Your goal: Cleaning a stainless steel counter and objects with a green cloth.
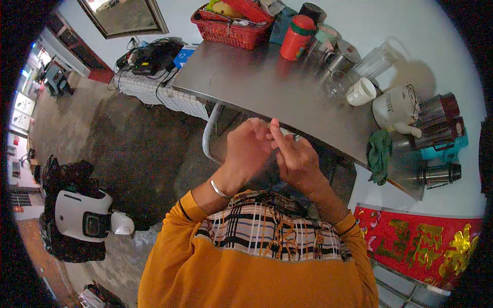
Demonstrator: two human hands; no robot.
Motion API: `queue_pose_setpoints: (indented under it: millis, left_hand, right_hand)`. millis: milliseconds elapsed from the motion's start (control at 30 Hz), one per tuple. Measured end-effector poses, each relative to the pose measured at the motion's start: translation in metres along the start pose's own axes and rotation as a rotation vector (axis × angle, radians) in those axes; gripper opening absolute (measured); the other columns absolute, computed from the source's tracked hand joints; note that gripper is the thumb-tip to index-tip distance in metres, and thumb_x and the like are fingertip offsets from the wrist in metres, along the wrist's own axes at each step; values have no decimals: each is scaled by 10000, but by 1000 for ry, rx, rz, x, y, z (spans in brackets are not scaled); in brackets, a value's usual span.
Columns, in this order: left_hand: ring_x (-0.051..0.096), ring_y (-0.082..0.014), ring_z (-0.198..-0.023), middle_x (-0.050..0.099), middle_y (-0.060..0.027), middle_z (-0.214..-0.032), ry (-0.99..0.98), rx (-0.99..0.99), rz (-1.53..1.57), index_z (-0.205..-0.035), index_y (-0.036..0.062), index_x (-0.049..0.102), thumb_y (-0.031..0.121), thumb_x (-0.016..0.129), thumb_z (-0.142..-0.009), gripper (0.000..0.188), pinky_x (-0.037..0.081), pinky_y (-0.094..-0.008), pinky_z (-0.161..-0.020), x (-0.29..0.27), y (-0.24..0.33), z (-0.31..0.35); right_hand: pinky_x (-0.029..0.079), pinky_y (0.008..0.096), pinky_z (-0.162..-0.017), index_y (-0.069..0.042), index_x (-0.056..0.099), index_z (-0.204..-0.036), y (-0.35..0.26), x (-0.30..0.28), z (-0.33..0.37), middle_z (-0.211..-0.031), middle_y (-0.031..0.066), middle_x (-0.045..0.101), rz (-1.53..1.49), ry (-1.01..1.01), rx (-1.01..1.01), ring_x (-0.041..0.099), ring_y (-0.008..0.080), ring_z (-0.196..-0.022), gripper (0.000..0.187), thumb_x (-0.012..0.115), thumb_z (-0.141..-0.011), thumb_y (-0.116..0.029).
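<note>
Both hands are raised together in front of my chest, close to the front edge of the metal-topped table (231, 69). My left hand (248, 146), with a silver bangle (220, 189) on its wrist, is closed, its fingers curled toward the other hand. My right hand (299, 160) is closed too, thumb side up, its fingertips meeting those of the left. Whatever may be pinched between them is too small or hidden to make out. Below the hands shows a plaid cloth (267, 228) over the front of my orange top.
Along the wall stand a red basket (231, 33), a red jar (297, 38), a white mug (361, 92), a white kettle (395, 109) and dark-lidded flasks (436, 114). A green cloth (379, 156) hangs over the table's edge. A white scooter (84, 215) is parked at the left.
</note>
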State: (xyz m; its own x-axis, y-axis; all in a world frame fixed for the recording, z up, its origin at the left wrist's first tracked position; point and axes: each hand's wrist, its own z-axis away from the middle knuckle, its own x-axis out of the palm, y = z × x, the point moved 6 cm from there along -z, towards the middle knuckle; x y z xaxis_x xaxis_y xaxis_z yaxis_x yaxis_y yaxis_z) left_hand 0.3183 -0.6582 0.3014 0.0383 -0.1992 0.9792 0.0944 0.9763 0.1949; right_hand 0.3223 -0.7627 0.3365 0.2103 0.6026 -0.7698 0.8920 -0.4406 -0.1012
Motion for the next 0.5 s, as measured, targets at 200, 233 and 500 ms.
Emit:
queue_pose_setpoints:
  millis: [200, 233, 500]
  left_hand:
    - [565, -246, -857, 568, -61, -728, 9, 34, 5, -693, 73, 526, 175, 450, -853, 204, 382, -536, -928, 0, -3, 3]
    - [565, -248, -855, 580, -64, -747, 89, 51, 2, -702, 72, 531, 170, 449, -851, 196, 377, -537, -936, -2, -3, 4]
    - [550, -270, -745, 570, -74, -732, 10, 42, 213, -711, 85, 543, 210, 480, -819, 177, 364, -519, -955, -12, -3, 0]
  right_hand:
    - [396, 337, -452, -34, 427, -1298, -3, -2, 3, -842, 72, 642, 33, -13, -23, 539, 163, -470, 519, 515, -788, -77]
    - [408, 341, -460, -32, 429, -1293, -3, 0, 5, -866, 88, 638, -5, -41, -31, 550, 174, -491, 524, 522, -780, -80]
    - [440, 402, -534, -31, 453, -1247, -7, -1, 16, -815, 116, 611, -177, -153, -6, 576, 261, -574, 507, 552, -752, -71]
